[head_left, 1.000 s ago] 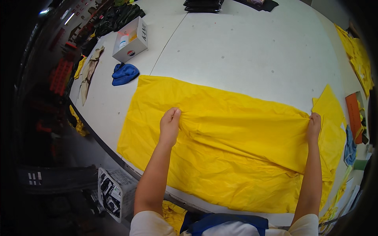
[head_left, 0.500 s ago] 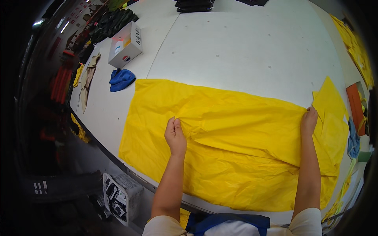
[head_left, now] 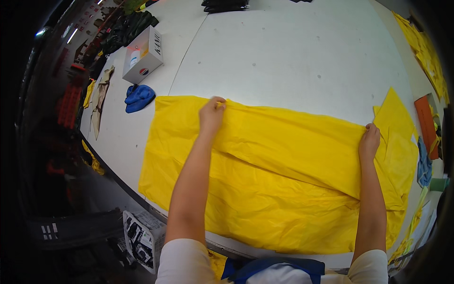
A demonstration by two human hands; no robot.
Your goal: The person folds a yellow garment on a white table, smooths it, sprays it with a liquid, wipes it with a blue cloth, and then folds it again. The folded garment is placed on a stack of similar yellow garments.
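Observation:
A large yellow piece of smooth, thin fabric (head_left: 283, 217), which looks like a raincoat-type garment, lies spread along the near side of the table. Its upper layer forms a long flap running from left to right, with a crease below it. My left hand (head_left: 212, 115) is at the far edge, left of the middle, its fingertips pinching the fabric. At the right end of the same edge, my right hand (head_left: 369, 140) grips the fabric beside a pointed yellow part (head_left: 395, 128). The fingertips of both hands are partly hidden.
A white box (head_left: 150, 52) with small items stands at the far left, near a blue cloth pouch (head_left: 140, 98). Dark folded items (head_left: 225, 5) lie at the far edge. An orange box (head_left: 427, 125) and a blue cloth (head_left: 424, 165) are on the right. A bin (head_left: 142, 241) stands below left.
My left hand has moved away from me, from the middle of the fabric to its far edge. The flap now lies flatter. My right hand stays at the right end.

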